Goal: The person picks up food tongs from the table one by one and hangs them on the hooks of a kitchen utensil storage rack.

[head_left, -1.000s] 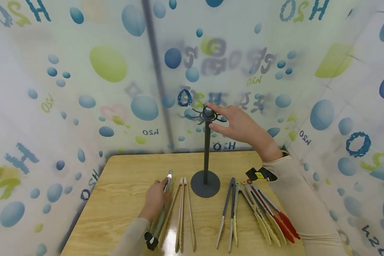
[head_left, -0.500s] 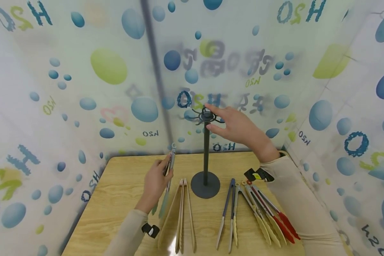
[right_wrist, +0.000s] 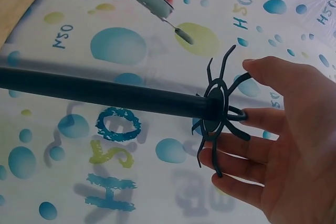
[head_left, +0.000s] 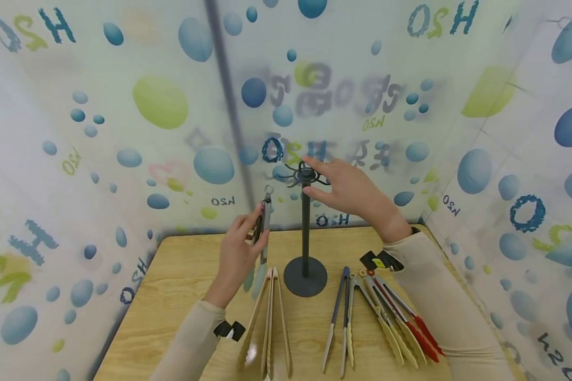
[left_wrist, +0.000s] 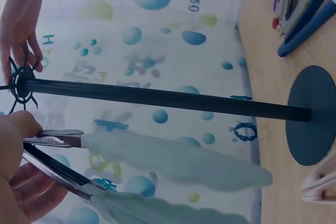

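My left hand [head_left: 235,254] grips a pair of tongs [left_wrist: 178,161] by its metal handles. Its pale green scalloped tips hang down, spread apart, and its ring [head_left: 269,189] points up. This pair is raised above the table, left of a dark upright utensil stand [head_left: 306,227]. Around the stand's top are several curved hooks [right_wrist: 231,59]. There my right hand [head_left: 355,190] holds on, thumb against one hook and the other fingers curved behind the rest, as the right wrist view shows. All the hooks in view are bare.
Beige tongs [head_left: 269,328] lie left of the stand's round base [head_left: 305,286] on the wooden table [head_left: 171,296]. Right of it lie blue-handled tongs [head_left: 341,312], cream-tipped tongs [head_left: 386,328] and red-tipped tongs [head_left: 424,333]. A patterned curtain [head_left: 167,100] closes off the back and sides.
My left hand has lifted the green-tipped tongs off the table, up and rightward toward the stand's top. My right hand stays at the hooks.
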Demonstrator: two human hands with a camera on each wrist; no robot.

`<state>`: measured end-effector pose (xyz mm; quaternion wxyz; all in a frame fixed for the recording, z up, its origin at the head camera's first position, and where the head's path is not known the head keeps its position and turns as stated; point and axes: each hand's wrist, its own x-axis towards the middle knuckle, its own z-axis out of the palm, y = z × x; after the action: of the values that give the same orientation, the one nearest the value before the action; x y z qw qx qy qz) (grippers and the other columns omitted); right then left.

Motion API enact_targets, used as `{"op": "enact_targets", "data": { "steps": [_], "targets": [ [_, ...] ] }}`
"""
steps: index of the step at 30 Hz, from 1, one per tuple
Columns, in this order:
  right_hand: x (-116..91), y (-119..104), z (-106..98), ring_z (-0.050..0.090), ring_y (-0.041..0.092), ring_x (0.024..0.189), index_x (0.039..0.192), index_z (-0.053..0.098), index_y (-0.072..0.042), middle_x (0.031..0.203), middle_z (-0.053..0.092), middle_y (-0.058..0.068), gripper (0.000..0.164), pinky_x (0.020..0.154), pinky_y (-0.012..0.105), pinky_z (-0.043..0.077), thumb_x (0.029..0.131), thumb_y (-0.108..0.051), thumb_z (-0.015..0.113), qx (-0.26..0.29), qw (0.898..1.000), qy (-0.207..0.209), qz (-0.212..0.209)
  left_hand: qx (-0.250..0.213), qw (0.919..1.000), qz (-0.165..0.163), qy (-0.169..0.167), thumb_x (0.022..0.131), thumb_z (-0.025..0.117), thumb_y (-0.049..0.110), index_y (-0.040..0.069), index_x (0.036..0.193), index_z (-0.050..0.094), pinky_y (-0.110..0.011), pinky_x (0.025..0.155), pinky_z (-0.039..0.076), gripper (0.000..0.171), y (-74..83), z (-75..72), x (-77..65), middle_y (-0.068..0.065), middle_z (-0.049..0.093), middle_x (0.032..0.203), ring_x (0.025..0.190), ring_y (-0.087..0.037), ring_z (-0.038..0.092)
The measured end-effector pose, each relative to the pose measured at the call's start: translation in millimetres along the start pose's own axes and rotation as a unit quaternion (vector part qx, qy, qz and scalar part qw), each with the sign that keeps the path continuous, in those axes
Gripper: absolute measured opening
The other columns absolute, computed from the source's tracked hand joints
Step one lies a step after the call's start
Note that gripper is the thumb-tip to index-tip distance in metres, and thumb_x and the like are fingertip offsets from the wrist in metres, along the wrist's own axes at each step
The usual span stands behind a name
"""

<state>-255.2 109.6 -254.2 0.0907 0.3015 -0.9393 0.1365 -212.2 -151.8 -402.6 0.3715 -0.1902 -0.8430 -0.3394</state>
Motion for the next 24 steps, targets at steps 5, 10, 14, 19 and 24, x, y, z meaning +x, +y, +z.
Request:
{"op": "enact_targets", "data": {
  "steps": [5,10,14,19,24],
  "targets": [
    [0,-3,-1,0.044,0.042,0.139,0.158,0.023,-0.031,0.15,0.051,0.013,0.073,0.104,0.06,0.043,0.097,-0.055,0.055,-0.009,1.0,0.0,0.004,-0.028,0.9995,0.012,0.008,0.089,0.074,0.011,0.02,0.146,0.052,-0.036,0.065,0.058,0.061,8.8,-0.8,13.7,-0.015,0.064,0.11,0.09,-0.026,0.065],
    [0,-3,-1,0.045,0.043,0.139,0.158,0.026,-0.029,0.15,0.051,0.015,0.073,0.104,0.061,0.043,0.097,-0.055,0.055,-0.016,1.0,0.005,0.003,-0.023,0.9996,0.016,0.003,0.09,0.073,0.012,0.021,0.146,0.051,-0.036,0.065,0.058,0.061,13.1,-0.6,22.1,-0.016,0.064,0.114,0.092,-0.027,0.065],
    [0,-2,0,0.044,0.042,0.139,0.158,0.025,-0.031,0.15,0.05,0.015,0.073,0.105,0.061,0.043,0.097,-0.055,0.055,-0.016,1.0,0.007,0.005,-0.022,0.9996,0.017,-0.006,0.091,0.072,0.013,0.022,0.147,0.05,-0.036,0.067,0.058,0.061,13.7,1.7,25.9,-0.016,0.064,0.114,0.091,-0.027,0.065],
    [0,-2,1,0.047,0.042,0.137,0.158,0.024,-0.033,0.149,0.051,0.015,0.072,0.102,0.06,0.045,0.097,-0.057,0.054,-0.016,1.0,0.01,0.004,-0.026,0.9996,0.011,-0.008,0.092,0.071,0.013,0.022,0.147,0.05,-0.037,0.067,0.058,0.06,11.5,5.3,27.8,-0.015,0.064,0.114,0.09,-0.026,0.065],
    [0,-1,2,0.048,0.041,0.136,0.158,0.024,-0.033,0.147,0.053,0.015,0.072,0.101,0.059,0.046,0.097,-0.056,0.055,-0.018,1.0,0.014,0.004,-0.033,0.9993,0.008,-0.016,0.092,0.07,0.012,0.022,0.148,0.049,-0.04,0.068,0.059,0.06,9.5,8.9,29.2,-0.016,0.064,0.115,0.091,-0.026,0.066]
  ]
}}
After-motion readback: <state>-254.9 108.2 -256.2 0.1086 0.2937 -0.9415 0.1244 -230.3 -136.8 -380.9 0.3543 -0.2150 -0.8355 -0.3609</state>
